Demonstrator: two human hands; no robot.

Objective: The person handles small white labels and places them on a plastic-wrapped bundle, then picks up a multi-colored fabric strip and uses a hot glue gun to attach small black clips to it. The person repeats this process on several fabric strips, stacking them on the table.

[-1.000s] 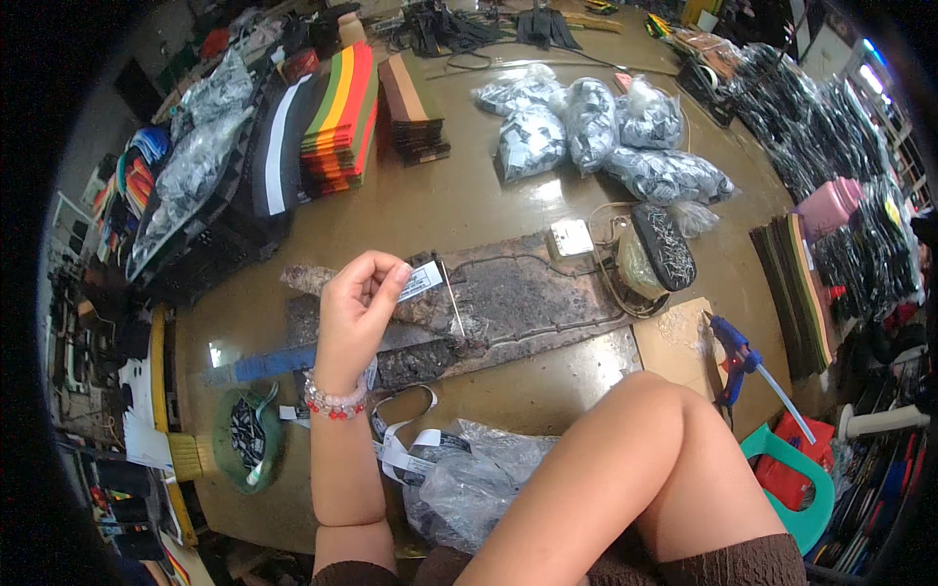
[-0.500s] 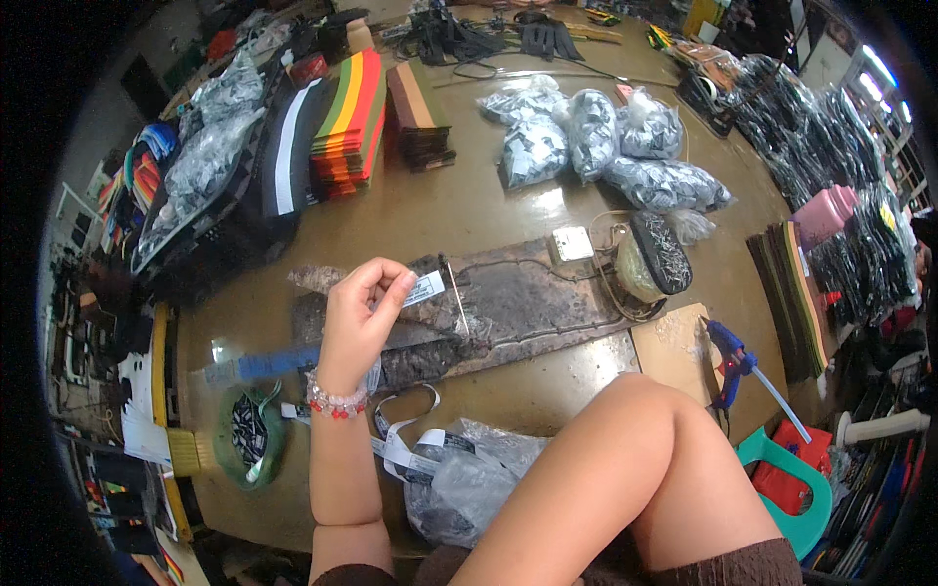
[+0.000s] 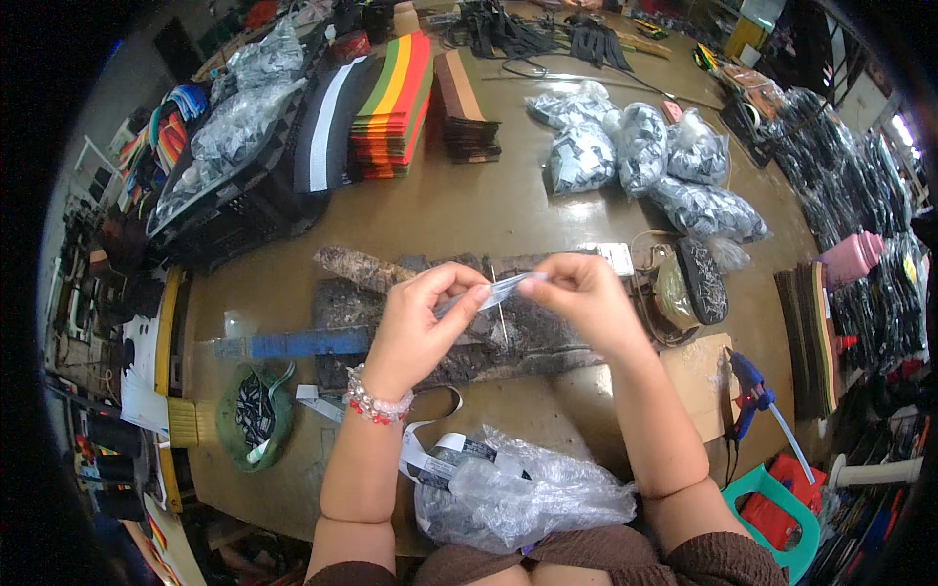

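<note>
Over the dark work board (image 3: pixel 547 352), my left hand (image 3: pixel 415 322) pinches a white printed fabric label (image 3: pixel 503 290). Closed on the label's other end is my right hand (image 3: pixel 586 298), so the strip runs between both sets of fingertips. A thin upright rod (image 3: pixel 502 317) stands on the board just beneath the label. Lower down, a white label ribbon (image 3: pixel 415 451) curls out of a clear plastic bag (image 3: pixel 523 498) near my body. A blue strip (image 3: pixel 303 344) lies left of my left hand.
Left is a green bowl (image 3: pixel 233 430) of small dark pieces. Right are a tub of metal bits (image 3: pixel 703 283), cardboard (image 3: pixel 699 381) and a blue glue gun (image 3: pixel 747 386). Behind stand striped strap stacks (image 3: pixel 391 107), filled plastic bags (image 3: pixel 643 146) and a black crate (image 3: pixel 230 215).
My right hand has come up from near my body to the label and pinches its other end. The left hand keeps hold of it. The whole view has shifted.
</note>
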